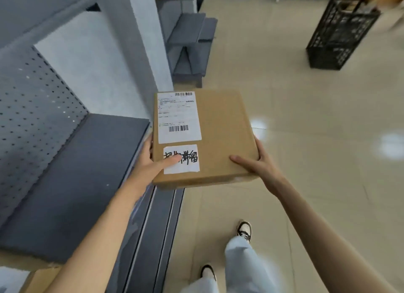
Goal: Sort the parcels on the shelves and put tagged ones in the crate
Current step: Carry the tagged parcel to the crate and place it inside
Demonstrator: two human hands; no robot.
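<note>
A flat brown cardboard parcel (pixel 220 135) is held level in front of me, beyond the shelf's front edge and above the floor. It bears a printed shipping label (pixel 178 117) and a white tag with handwritten black characters (pixel 188 159). My left hand (pixel 153 161) grips its left edge, thumb lying on the tag. My right hand (pixel 255 161) grips its near right corner, thumb on top. A black plastic crate (pixel 341 34) stands on the floor at the far right, well away from the parcel.
A grey shelf board (pixel 72 179) with a perforated back panel (pixel 32 109) lies to my left. Lower grey shelves (pixel 190 36) show beyond the white post (pixel 150 41). Another cardboard box (pixel 41 279) peeks in at the bottom left. The tiled floor (pixel 306 161) spreads to the right.
</note>
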